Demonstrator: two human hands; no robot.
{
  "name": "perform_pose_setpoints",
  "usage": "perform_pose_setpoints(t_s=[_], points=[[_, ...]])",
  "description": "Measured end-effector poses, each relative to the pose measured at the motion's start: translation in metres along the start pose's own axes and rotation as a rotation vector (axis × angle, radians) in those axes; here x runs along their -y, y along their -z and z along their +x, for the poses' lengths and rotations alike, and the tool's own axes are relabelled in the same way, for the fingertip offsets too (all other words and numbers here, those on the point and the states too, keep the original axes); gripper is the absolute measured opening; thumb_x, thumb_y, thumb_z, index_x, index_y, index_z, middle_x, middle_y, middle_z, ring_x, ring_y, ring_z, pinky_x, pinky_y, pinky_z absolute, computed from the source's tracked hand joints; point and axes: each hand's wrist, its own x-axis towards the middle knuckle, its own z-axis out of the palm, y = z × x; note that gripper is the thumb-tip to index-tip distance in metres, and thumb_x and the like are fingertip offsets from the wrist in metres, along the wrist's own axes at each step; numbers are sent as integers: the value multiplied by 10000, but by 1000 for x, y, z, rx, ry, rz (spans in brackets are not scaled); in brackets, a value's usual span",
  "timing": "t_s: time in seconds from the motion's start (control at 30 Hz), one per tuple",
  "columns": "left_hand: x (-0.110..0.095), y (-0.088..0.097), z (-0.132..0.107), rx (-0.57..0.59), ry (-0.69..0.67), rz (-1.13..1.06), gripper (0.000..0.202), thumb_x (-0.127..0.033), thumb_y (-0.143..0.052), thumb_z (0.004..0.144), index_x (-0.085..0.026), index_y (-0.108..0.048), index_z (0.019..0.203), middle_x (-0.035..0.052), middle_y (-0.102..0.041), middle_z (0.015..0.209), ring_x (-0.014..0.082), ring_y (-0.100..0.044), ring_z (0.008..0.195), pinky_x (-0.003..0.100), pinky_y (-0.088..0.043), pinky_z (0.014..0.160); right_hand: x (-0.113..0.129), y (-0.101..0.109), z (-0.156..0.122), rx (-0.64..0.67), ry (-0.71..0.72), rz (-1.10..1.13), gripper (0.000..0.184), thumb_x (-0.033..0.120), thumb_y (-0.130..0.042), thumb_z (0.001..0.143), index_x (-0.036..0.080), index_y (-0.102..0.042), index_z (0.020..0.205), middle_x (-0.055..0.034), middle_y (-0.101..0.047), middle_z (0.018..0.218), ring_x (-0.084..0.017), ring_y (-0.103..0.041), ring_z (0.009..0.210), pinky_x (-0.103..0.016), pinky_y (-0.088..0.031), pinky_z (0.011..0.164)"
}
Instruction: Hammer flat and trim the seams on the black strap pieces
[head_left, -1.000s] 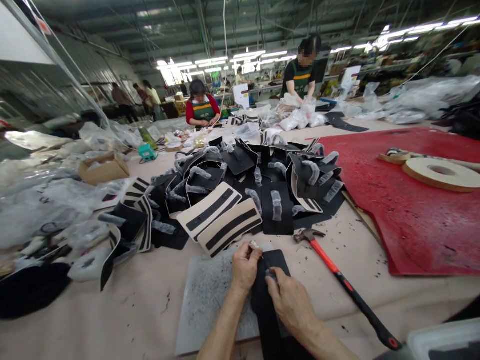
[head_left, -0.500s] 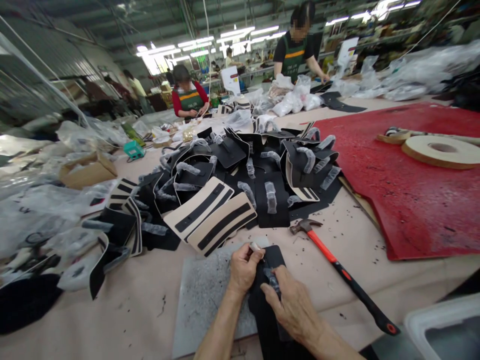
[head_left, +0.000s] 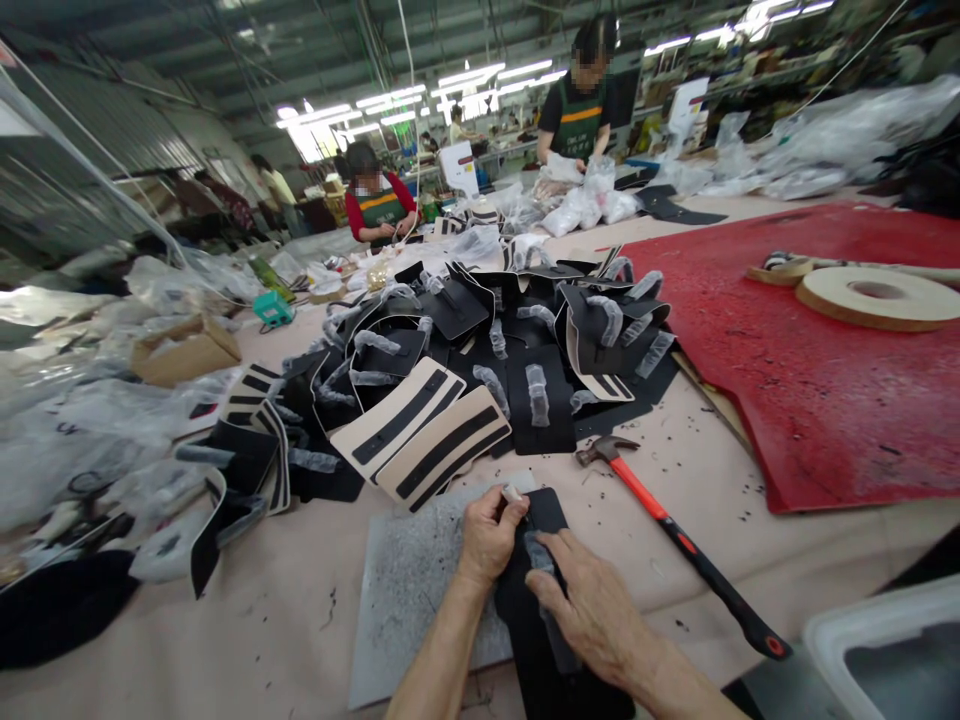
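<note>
A long black panel (head_left: 529, 610) lies on a speckled grey slab (head_left: 409, 590) in front of me. Fixed on the panel is a plastic-wrapped handle (head_left: 538, 556). My right hand (head_left: 592, 600) has its thumb and fingers closed about that handle. At the panel's upper left edge, my left hand (head_left: 487, 530) pinches a small whitish piece (head_left: 513, 494); its exact kind is too small to make out. To the right rests a claw hammer (head_left: 667, 525) with a red and black grip, apart from both hands.
Beyond the slab is a heap of black panels (head_left: 457, 310) with wrapped handles, some showing striped cream backs (head_left: 442, 445). A red sheet (head_left: 810, 400) bears a tape roll (head_left: 877, 295). Plastic bags and a cardboard box (head_left: 184, 350) lie left. Two co-workers stand across the table.
My right hand has shifted slightly along the handle, showing more of the plastic wrap. The left hand keeps its pinch. The far co-worker's outstretched arm has drawn in towards the bags.
</note>
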Motion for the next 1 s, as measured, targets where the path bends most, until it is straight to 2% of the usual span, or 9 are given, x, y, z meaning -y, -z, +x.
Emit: perform_pose_setpoints(t_s=[0.1, 0.2, 0.3, 0.37, 0.5, 0.6, 0.77, 0.93, 1.0], points=[[-3, 0, -2, 8, -43, 51, 135, -285, -600, 878, -187, -684, 838, 26, -722, 789, 174, -655, 723, 252, -492, 702, -27, 17, -4, -163, -24, -86, 294, 368, -374, 1001, 198, -536, 1177, -104, -608, 1064, -233, -600, 976, -363, -476, 836], [-7, 1, -4, 25, -101, 99, 101, -215, -593, 862, -192, -684, 824, 19, -716, 790, 170, -653, 729, 250, -486, 719, -71, 38, -10, -327, -153, -384, 304, 344, -459, 943, 143, -533, 1158, -177, -580, 1096, -311, -563, 979, -434, -460, 801], [-8, 0, -6, 26, -144, 138, 117, -195, -578, 865, -198, -677, 802, 15, -703, 764, 167, -645, 713, 251, -482, 714, -107, 54, -16, -266, -284, -473, 188, 269, -487, 874, 138, -563, 985, -165, -580, 942, -298, -559, 842, -409, -443, 705], [-7, -1, -8, 15, -168, 170, 120, -202, -574, 868, -201, -681, 812, 19, -700, 765, 170, -643, 711, 255, -480, 716, -114, 62, -16, -153, -399, -220, 61, 229, -476, 830, 186, -517, 812, -92, -552, 765, -236, -539, 707, -352, -428, 631], [-5, -4, -12, 8, -218, 220, 114, -212, -565, 877, -205, -668, 830, 27, -685, 764, 174, -636, 709, 258, -469, 702, -86, 80, -9, 105, -586, 393, 137, 299, -407, 828, 240, -403, 705, 8, -486, 609, -137, -434, 468, -258, -374, 441], [-5, -5, -15, 19, -260, 230, 117, -198, -548, 885, -209, -652, 831, 31, -676, 759, 174, -634, 704, 258, -464, 694, -49, 94, -7, 94, -575, 499, 272, 452, -328, 898, 250, -396, 729, 53, -425, 562, -108, -333, 374, -234, -302, 354], [-3, -6, -16, 11, -312, 260, 121, -194, -544, 890, -211, -657, 847, 44, -698, 787, 180, -649, 720, 266, -472, 702, -16, 105, -17, -252, -104, 102, 381, 535, -310, 957, 240, -468, 775, 28, -482, 529, -143, -470, 456, -266, -309, 470], [-2, -6, -16, -15, -323, 313, 102, -173, -565, 873, -210, -650, 830, 29, -687, 735, 169, -631, 661, 255, -453, 640, -10, 122, -16, -72, 113, -289, 290, 424, -369, 973, 238, -527, 816, 7, -562, 524, -151, -463, 391, -298, -183, 458], [-2, -5, -16, -10, -318, 316, 103, -178, -564, 877, -208, -648, 826, 33, -691, 751, 172, -640, 680, 256, -459, 658, 2, 138, -11, -169, 117, -263, 304, 456, -366, 978, 247, -510, 810, 18, -533, 514, -150, -448, 392, -294, -204, 452]])
